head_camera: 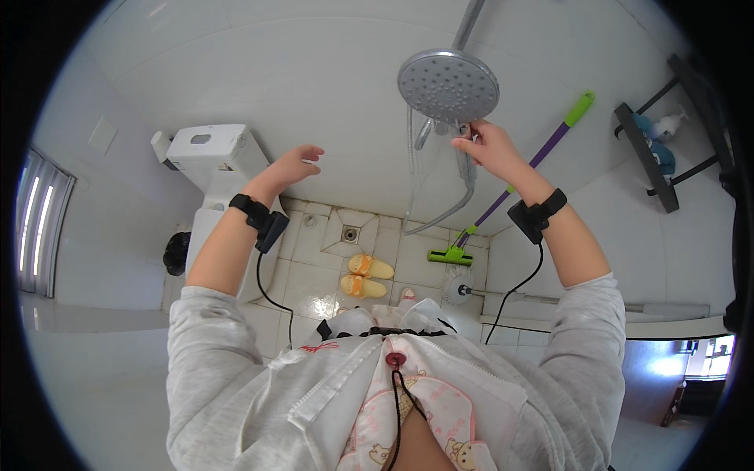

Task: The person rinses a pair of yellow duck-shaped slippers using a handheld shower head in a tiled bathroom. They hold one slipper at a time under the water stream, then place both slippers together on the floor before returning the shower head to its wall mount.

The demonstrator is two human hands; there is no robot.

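My right hand is at the wall fixture, its thumb and fingers closed around the upper part of a chrome hand shower. Part of that grip is hidden beneath the large round overhead shower head. A flexible shower hose loops down from the handle towards the floor. To the left of the shower head shows a metal spout or lever. My left hand hangs in the air with fingers apart and holds nothing. It is nearest to the white toilet cistern.
A green and purple sponge mop leans on the wall at the right. Yellow slippers lie near a floor drain. A round brush rests on the tiles. A dark wall shelf holds bottles. A black bag sits beside the toilet.
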